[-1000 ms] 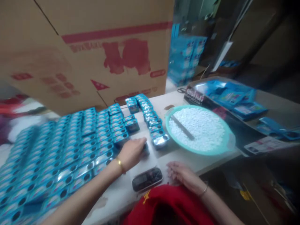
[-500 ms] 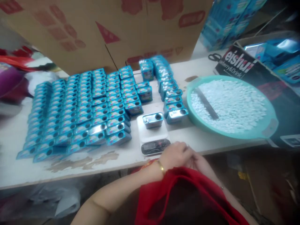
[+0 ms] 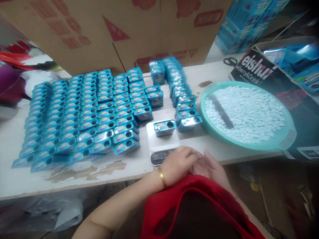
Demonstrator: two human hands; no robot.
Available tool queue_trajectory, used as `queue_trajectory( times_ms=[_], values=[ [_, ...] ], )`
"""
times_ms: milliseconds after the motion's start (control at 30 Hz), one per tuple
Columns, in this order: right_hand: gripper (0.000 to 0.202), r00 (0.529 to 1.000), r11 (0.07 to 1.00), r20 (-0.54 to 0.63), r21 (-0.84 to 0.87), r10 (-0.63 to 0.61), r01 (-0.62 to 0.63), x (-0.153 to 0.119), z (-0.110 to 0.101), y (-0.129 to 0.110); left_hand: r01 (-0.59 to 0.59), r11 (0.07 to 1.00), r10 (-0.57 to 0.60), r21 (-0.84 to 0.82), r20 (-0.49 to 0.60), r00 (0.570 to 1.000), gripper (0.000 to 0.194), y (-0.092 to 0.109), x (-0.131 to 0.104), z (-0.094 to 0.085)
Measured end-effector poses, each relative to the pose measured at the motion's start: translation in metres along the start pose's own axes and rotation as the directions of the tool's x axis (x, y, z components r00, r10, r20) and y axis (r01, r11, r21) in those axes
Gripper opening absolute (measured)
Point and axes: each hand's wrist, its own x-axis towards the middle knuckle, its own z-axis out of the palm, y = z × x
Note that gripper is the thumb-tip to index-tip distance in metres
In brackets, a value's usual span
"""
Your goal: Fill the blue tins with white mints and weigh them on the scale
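Observation:
My left hand, with a gold bracelet at the wrist, is at the table's front edge, partly over the kitchen scale. Its fingers curl down toward the palm of my right hand, and their tips are hidden. The right hand is half turned up, its thumb apart from the fingers, with nothing plainly visible in it. On the scale's white plate stands a small blue tin with a dark round opening and a few white pieces on its top. Neither hand touches this tin.
Many blue tins stand in tight rows at left, and another line of tins has white pieces on top. A green basin holds white tablets and a ruler-like strip. Behind are a big carton, a black box and scissors.
My left hand has shifted slightly left, over more of the scale's display. My right hand has opened, its thumb now lifted away. The view has tilted a little.

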Motion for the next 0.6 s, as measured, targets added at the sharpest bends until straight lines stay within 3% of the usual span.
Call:
queue_trajectory(
  times_ms=[200,333,433,500,533,600],
  values=[
    [0.046,0.991,1.000,0.129,0.005,-0.020,0.019,0.005,0.013,-0.009,0.022,0.999,-0.027,-0.042,-0.127,0.991,0.016,-0.004,0.001,-0.027],
    [0.049,0.953,0.984,0.267,-0.072,-0.140,0.165,0.012,0.032,-0.022,0.067,0.997,-0.050,0.034,-0.364,0.930,0.012,-0.024,0.012,-0.059],
    [0.045,0.935,0.931,0.269,-0.217,-0.232,0.293,0.012,0.038,-0.032,0.128,0.987,-0.079,0.092,-0.409,0.909,0.010,-0.043,0.015,-0.079],
    [0.040,0.906,0.815,0.211,-0.398,-0.366,0.421,0.009,0.034,-0.044,0.174,0.971,-0.098,0.161,-0.397,0.913,0.016,-0.051,0.008,-0.087],
    [0.037,0.867,0.701,0.176,-0.524,-0.466,0.483,0.006,0.030,-0.053,0.205,0.955,-0.105,0.214,-0.402,0.910,0.020,-0.054,0.002,-0.089],
    [0.031,0.713,0.349,0.139,-0.798,-0.687,0.491,0.001,0.016,-0.077,0.282,0.901,-0.125,0.331,-0.425,0.897,0.027,-0.057,-0.014,-0.090]
  ],
)
